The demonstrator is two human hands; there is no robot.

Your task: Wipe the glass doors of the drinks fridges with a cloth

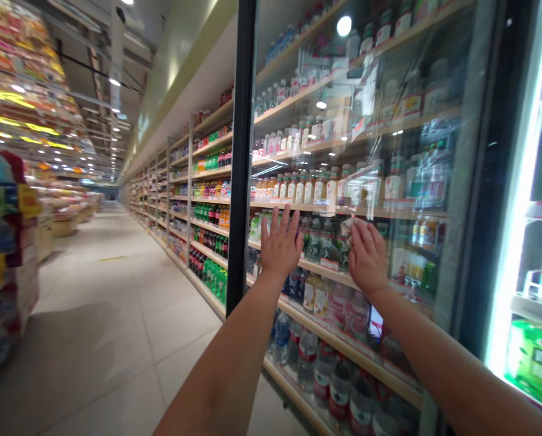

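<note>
A tall glass door (416, 254) in a black frame stands open in front of me, with bottles showing through the pane. My left hand (280, 245) rests flat against the glass near the frame's left side, fingers spread. Further right, my right hand (368, 254) is closed on a crumpled white cloth (347, 226), which is held at the glass. Whether the cloth is fabric or paper I cannot tell. Ceiling lights reflect in the pane.
Lit cooler shelves with a green package (534, 363) are at the right edge. Long drink shelves (209, 194) run along the wall beyond the door frame (242, 151). On the left, a stocked display (7, 242) borders the tiled aisle floor (111, 327).
</note>
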